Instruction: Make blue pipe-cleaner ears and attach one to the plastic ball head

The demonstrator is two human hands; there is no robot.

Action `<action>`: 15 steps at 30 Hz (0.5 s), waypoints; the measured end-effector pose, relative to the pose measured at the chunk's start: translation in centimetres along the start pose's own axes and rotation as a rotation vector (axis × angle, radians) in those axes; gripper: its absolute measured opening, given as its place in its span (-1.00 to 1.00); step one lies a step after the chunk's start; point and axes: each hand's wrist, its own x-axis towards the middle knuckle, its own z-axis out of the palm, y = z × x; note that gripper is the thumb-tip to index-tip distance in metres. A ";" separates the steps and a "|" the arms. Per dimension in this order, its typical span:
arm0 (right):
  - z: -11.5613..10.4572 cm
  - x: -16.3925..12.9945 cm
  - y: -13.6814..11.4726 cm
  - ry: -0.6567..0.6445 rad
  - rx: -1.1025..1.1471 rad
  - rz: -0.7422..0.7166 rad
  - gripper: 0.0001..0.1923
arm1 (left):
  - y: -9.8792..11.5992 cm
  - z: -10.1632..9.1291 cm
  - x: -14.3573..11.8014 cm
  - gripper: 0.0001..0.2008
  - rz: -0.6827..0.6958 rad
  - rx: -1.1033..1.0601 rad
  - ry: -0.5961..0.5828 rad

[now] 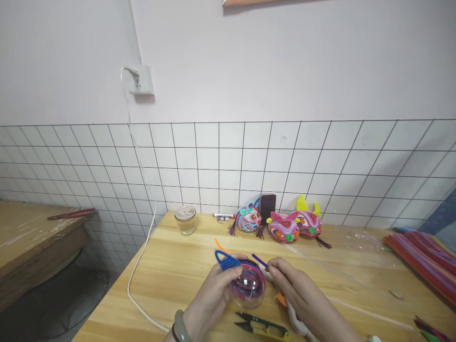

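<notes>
A clear plastic dome (248,286), lined with pink and purple coils, is held just above the wooden table (171,270), near its front edge and well in front of the finished figures at the wall. The dome is cupped by the left hand (213,295), whose fingers are curled around its left side; a blue pipe cleaner loop (226,260) is seen rising from the dome's top, with an orange end (221,245) sticking up behind it. The right hand (292,284) is closed in a pinch at the dome's right rim, where a purple pipe cleaner (260,260) is gripped between the fingertips.

Left of the dome, an open stretch of table runs to the left edge, crossed only by one white cable (137,273) that hangs from a wall socket (141,80). Right of the dome, bare wood extends to a heap of pipe cleaners (422,261) at the right edge. In front of the dome, close to the near edge, one pair of green-handled thread snips (261,326) is laid flat.

Behind the dome, three coiled figures (284,226) are counted against the tiled wall, with one dark phone (267,207) propped among them, one glass jar (185,219) to their left and one small marker (223,217) between. No writing can be read on any of them. A second table (32,232) stands apart across a gap on the far left.
</notes>
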 end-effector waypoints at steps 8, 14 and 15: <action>0.2 -0.1 -0.3 -0.011 -0.080 -0.038 -0.73 | 0.1 0.2 0.0 -0.75 -0.047 -0.034 -0.008; -0.4 -0.2 -1.0 0.010 -0.085 -0.068 -0.76 | 0.1 0.3 -0.2 -0.76 -0.043 -0.023 0.027; -0.4 -0.2 -1.0 0.009 -0.084 -0.071 -0.76 | 0.2 0.4 -0.2 -0.75 -0.043 -0.019 0.032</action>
